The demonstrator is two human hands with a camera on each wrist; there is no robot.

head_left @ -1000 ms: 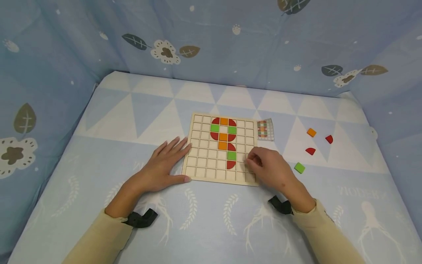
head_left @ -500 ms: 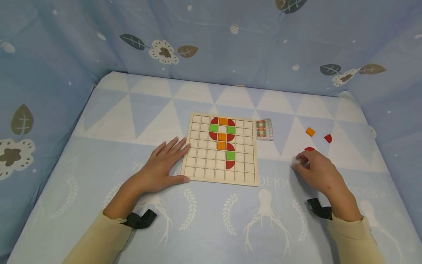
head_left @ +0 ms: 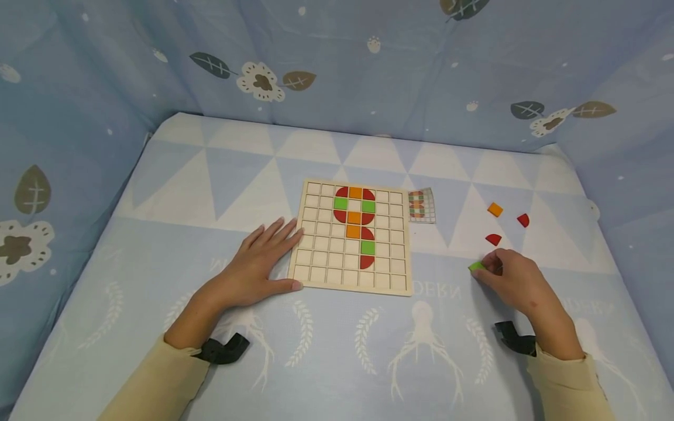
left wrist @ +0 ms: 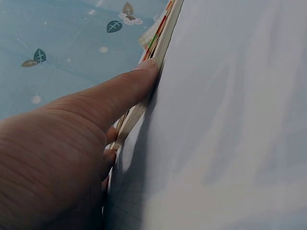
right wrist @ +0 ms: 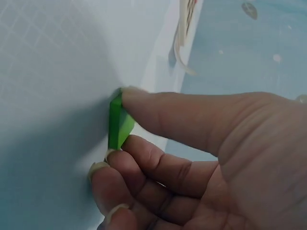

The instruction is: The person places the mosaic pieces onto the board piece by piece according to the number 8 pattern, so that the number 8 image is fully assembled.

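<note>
A wooden grid board (head_left: 321,259) lies mid-table in the head view, with red, orange and green tiles set in its upper and middle cells. My left hand (head_left: 253,272) rests flat at its left edge, fingers spread; the left wrist view shows the thumb (left wrist: 124,88) touching the board's side. To the right of the board, my right hand (head_left: 516,283) pinches a green square tile (head_left: 475,266) at table level. Up close in the right wrist view, the thumb lies on the green tile (right wrist: 115,122) and curled fingers press its other edge.
Just behind the right hand lies a red quarter-round tile (head_left: 493,240). Farther back are an orange square tile (head_left: 495,209) and another red quarter-round tile (head_left: 523,220). A small pattern card (head_left: 423,206) touches the board's upper right side. Patterned cloth (head_left: 337,70) surrounds the table.
My right hand has moved from the board's right side out to the loose tiles and now grips the green square tile. The left hand stays at the board's edge.
</note>
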